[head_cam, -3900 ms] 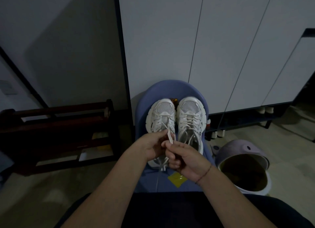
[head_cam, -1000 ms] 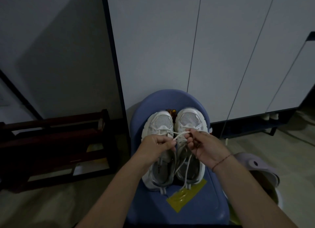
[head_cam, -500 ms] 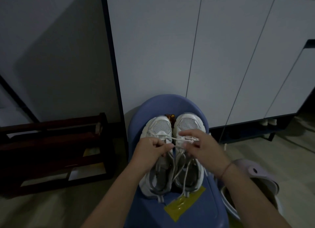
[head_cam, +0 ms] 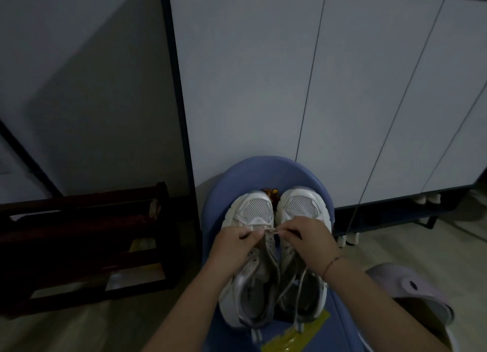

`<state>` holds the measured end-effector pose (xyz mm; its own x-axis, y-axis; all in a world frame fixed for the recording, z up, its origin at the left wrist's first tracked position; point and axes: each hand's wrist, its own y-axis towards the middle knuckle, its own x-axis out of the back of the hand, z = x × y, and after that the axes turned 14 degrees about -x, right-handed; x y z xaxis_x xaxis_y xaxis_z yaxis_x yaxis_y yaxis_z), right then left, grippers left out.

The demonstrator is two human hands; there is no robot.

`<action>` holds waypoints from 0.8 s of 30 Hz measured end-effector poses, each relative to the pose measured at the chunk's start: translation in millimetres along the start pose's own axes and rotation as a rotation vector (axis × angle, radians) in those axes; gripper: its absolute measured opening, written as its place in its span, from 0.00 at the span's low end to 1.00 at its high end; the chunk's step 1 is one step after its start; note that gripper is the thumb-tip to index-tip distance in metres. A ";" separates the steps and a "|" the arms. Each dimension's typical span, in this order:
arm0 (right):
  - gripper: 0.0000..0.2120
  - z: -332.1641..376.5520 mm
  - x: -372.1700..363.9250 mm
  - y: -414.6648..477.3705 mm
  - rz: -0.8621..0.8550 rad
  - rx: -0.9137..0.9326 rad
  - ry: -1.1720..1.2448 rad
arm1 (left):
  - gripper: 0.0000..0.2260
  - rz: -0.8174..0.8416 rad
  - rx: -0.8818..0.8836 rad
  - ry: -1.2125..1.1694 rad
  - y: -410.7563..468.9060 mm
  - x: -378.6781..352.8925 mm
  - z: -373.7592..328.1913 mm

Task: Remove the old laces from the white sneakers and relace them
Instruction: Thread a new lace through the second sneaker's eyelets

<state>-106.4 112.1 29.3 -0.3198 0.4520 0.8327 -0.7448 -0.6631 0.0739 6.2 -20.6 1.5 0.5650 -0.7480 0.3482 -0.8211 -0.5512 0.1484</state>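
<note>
Two white sneakers stand side by side on a blue chair seat (head_cam: 266, 168), toes pointing away from me. My left hand (head_cam: 234, 243) is over the left sneaker (head_cam: 253, 209) and pinches its white lace (head_cam: 266, 230) near the toe end. My right hand (head_cam: 308, 238) is over the right sneaker (head_cam: 303, 205) and pinches the same lace close to my left fingers. Loose lace ends trail down along both shoes to the chair's near edge.
A yellow patch (head_cam: 292, 336) is stuck on the chair's front. White cabinet doors (head_cam: 290, 88) rise behind the chair. A dark wooden rack (head_cam: 79, 241) stands at the left. A pale lidded bin (head_cam: 421, 296) sits at the lower right on the floor.
Both hands moved from the sneakers' near end up toward the toes. Over the last second they drew closer together on the lace, and my view tilted upward.
</note>
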 end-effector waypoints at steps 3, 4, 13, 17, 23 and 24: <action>0.08 -2.5 -7.4 4.5 -0.037 -0.036 0.055 | 0.09 -0.005 0.026 -0.026 6.8 -2.4 3.4; 0.06 -3.9 -8.4 6.3 -0.063 -0.062 0.110 | 0.07 -0.010 0.027 -0.021 9.5 -4.0 5.2; 0.07 -9.9 -6.8 9.3 -0.085 -0.141 0.330 | 0.03 -0.055 -0.001 0.105 18.0 -25.1 11.7; 0.10 -9.6 -6.5 7.0 -0.071 -0.135 0.352 | 0.02 -0.138 -0.131 0.121 9.7 -29.5 11.4; 0.06 -11.0 -7.0 8.1 -0.065 -0.139 0.345 | 0.05 -0.256 -0.240 0.170 -0.2 -34.7 9.7; 0.06 -11.5 -8.1 8.4 -0.052 -0.139 0.328 | 0.05 -0.273 -0.261 0.183 -1.6 -36.1 9.5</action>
<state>-116.8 109.7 16.9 -0.4338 0.6650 0.6079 -0.8301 -0.5573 0.0172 -12.1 3.8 -20.0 0.7606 -0.4963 0.4186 -0.6491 -0.5905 0.4795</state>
